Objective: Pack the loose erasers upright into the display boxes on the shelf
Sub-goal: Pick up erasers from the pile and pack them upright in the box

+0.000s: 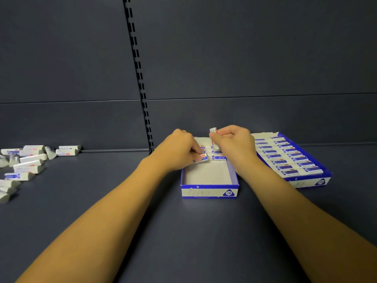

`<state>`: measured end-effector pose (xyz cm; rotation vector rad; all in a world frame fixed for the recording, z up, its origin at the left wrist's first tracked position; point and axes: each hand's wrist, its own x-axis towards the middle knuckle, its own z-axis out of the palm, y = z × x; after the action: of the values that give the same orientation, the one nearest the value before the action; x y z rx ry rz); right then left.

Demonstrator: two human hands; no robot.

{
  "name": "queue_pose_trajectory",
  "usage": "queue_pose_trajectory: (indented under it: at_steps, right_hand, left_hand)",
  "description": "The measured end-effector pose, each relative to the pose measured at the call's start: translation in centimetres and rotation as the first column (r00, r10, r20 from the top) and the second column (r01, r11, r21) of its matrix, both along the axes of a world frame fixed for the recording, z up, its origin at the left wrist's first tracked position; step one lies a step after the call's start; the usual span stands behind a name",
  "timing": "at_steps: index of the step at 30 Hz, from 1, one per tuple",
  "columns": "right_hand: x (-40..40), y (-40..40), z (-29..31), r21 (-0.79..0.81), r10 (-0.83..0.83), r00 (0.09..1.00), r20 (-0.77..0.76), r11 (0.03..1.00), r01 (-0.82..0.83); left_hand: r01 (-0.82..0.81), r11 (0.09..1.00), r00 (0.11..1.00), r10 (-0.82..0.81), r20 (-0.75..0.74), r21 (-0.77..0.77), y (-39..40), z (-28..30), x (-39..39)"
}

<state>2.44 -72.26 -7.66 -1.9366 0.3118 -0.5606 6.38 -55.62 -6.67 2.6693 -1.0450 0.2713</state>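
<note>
1. A dark grey shelf (102, 201) runs the full width of the view, backed by a dark panelled wall with a slotted upright strip (140, 78) running down it to the shelf's rear edge.
2. At the right stands a full display box (306, 182), blue and white, angled so its long axis runs from near right to far left; two columns of erasers fill it, each lying crosswise with its label up.
3. In the middle stands the open display box (210, 192) being filled, its long axis pointing away from the person. The near half shows bare white floor; a few rows of erasers sit at the far end, their long sides running across the box.
4. At the far left a loose pile of erasers (26, 160) lies scattered on the shelf, pointing in many directions, well apart from both boxes.
5. The left hand (179, 148) reaches over the box's left wall and pinches a small eraser (203, 157) at the front of the left column, its labelled face tipped toward the camera.
6. The right hand (234, 139) pinches another eraser (214, 137) upright, long axis near vertical, its white top end poking above the fingers, its lower end over the right column.
</note>
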Motion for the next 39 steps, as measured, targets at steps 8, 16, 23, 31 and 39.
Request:
queue_pose_trajectory:
  at_steps: [8,16,23,31,39]
  right_hand:
    - [0.1,0.2,-0.6,-0.092,-0.003,1.0,-0.005,0.996,0.003]
    - [0.1,0.4,-1.3,-0.212,-0.035,0.999,-0.014,0.977,0.031]
    - [0.3,0.3,-1.4,-0.203,-0.036,0.999,-0.025,0.979,0.03]
    - [0.4,0.3,-1.2,-0.166,-0.045,0.999,-0.032,0.985,0.039]
    - [0.2,0.2,-0.9,-0.114,-0.035,0.999,-0.026,0.993,0.032]
  left_hand:
    - [-0.01,0.998,0.998,0.005,0.07,0.065,-0.2,0.3,-0.2]
    - [-0.017,0.997,0.99,0.006,0.138,0.08,-0.6,-0.2,0.0]
    - [-0.037,0.998,0.996,0.033,0.087,0.048,-0.9,-0.3,0.1]
    - [-0.001,1.0,1.0,0.001,-0.01,-0.011,0.0,-0.3,0.4]
    - [-0.027,0.995,0.999,0.031,0.036,-0.094,0.1,-0.5,1.0]
